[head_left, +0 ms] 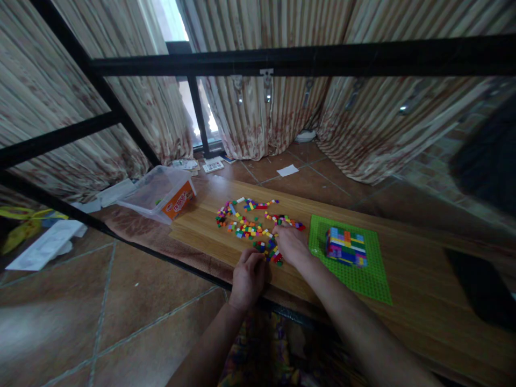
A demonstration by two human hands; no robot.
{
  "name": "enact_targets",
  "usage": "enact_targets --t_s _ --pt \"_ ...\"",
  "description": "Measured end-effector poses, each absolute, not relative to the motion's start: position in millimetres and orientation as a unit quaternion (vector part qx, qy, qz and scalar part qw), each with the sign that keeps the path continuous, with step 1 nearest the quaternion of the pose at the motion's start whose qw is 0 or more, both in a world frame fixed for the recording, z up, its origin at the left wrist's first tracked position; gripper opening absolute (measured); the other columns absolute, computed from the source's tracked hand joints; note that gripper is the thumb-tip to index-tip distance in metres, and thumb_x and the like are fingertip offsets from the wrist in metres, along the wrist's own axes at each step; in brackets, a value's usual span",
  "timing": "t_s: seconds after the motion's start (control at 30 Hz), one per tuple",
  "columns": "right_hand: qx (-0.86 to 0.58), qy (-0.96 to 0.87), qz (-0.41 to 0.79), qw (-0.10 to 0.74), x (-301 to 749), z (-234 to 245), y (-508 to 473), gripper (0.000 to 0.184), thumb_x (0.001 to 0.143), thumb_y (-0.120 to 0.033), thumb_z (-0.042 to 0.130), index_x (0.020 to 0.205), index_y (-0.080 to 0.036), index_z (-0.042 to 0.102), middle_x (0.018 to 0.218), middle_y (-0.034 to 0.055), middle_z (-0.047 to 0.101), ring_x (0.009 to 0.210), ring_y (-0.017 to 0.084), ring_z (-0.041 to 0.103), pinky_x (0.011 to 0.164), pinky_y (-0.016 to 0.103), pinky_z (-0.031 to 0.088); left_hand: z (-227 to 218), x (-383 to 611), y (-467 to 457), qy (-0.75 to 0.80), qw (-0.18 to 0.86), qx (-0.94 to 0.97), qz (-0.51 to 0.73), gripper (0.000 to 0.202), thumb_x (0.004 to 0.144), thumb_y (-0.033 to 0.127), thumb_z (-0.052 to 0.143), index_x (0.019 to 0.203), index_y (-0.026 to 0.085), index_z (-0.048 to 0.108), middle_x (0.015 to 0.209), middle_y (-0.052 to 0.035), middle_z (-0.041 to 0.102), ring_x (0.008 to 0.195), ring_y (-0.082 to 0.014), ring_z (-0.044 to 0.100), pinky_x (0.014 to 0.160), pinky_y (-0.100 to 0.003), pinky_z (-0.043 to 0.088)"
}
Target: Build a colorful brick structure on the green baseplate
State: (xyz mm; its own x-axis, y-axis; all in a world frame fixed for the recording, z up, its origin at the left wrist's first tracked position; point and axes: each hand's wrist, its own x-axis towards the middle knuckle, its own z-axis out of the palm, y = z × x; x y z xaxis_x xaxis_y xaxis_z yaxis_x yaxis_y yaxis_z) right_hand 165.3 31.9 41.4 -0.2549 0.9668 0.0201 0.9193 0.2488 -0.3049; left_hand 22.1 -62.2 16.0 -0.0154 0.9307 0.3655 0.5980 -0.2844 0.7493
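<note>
Loose toy building bricks (250, 231) in many colours lie scattered over the wooden table. My left hand (248, 274) rests at the near edge of the pile with its fingers curled together; whatever they hold, if anything, is hidden. Among the bricks, my right hand (290, 242) reaches down with its fingers bent, and its fingertips are too small to make out. To the right of that hand lies a green baseplate (377, 269). A multicoloured block of joined bricks (346, 247) stands on it, apart from both hands.
A clear plastic bin (157, 188) with an orange label stands at the table's left end. A dark flat object (479, 285) lies at the right. Black metal bars (302, 63) cross in front of the curtains. A white paper (287, 170) lies on the tiled floor.
</note>
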Motion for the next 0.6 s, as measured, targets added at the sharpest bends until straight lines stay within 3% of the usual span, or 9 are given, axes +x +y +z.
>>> enact_targets --t_s 0.1,0.27,0.5,0.6 --pt "-0.601 -0.785 0.108 0.103 165 44 29 0.024 0.085 -0.009 0.049 0.092 -0.019 0.069 0.103 0.0116 0.064 0.091 0.023 0.061 0.076 0.031 0.043 16 22 -61 0.566 0.193 0.671 0.439 0.013 0.087 0.017 0.053 0.091 0.023 0.064 0.1 -0.0067 0.063 0.091 -0.0174 0.063 0.08 -0.03 0.054" --pt "-0.585 -0.79 0.117 0.142 173 40 25 0.012 0.084 -0.013 0.056 0.088 -0.019 0.066 0.102 0.01 0.064 0.094 0.021 0.06 0.083 0.03 0.044 16 23 -60 0.567 0.192 0.668 0.443 0.013 0.087 0.016 0.054 0.091 0.022 0.064 0.099 -0.006 0.062 0.09 -0.0165 0.063 0.08 -0.028 0.053" --pt "-0.605 -0.758 0.15 0.193 176 37 26 0.025 0.079 -0.011 0.059 0.102 -0.018 0.066 0.106 0.0124 0.067 0.1 0.025 0.062 0.088 0.035 0.045 17 22 -60 0.564 0.197 0.668 0.444 0.012 0.085 0.015 0.055 0.09 0.023 0.064 0.098 -0.006 0.063 0.089 -0.0169 0.063 0.08 -0.029 0.054" --pt "-0.596 -0.728 0.211 0.263 177 37 24 0.026 0.079 -0.012 0.057 0.102 -0.019 0.067 0.104 0.0106 0.069 0.097 0.024 0.064 0.089 0.038 0.046 17 21 -60 0.567 0.211 0.65 0.459 0.012 0.085 0.016 0.056 0.091 0.022 0.064 0.1 -0.0065 0.063 0.092 -0.0176 0.063 0.082 -0.03 0.053"
